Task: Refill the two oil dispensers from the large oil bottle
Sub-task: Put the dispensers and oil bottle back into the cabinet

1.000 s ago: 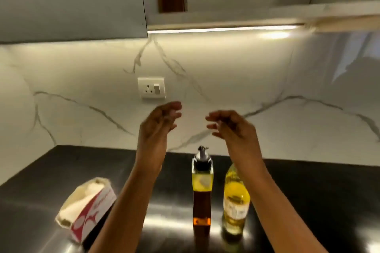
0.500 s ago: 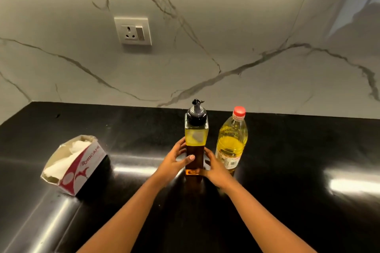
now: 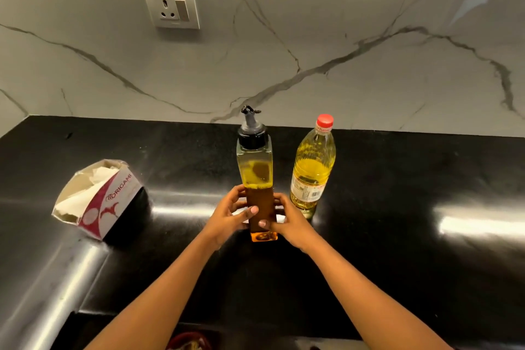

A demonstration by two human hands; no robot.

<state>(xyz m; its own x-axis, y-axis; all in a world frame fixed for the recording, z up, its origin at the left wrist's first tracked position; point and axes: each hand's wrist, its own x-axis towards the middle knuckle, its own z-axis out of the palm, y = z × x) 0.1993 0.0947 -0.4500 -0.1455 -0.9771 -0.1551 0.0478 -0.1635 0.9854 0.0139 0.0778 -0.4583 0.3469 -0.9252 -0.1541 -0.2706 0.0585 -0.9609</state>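
A tall square glass oil dispenser (image 3: 257, 176) with a black pour spout stands upright on the black counter (image 3: 397, 236), mid-frame. My left hand (image 3: 230, 216) grips its lower left side, thumb across the front. On the lower right side my right hand (image 3: 287, 221) holds it, thumb on the front near the base. A plastic oil bottle (image 3: 312, 167) with a red cap and yellow oil stands just to the right, untouched. Only one dispenser is in view.
An open tissue box (image 3: 105, 202) lies tilted on the counter at the left. The marble backsplash carries a wall socket (image 3: 172, 6). A red item (image 3: 187, 342) shows at the counter's front edge.
My hands dropped from in front of the wall and closed on the dispenser's lower body. The view has tilted down and moved closer to the counter.
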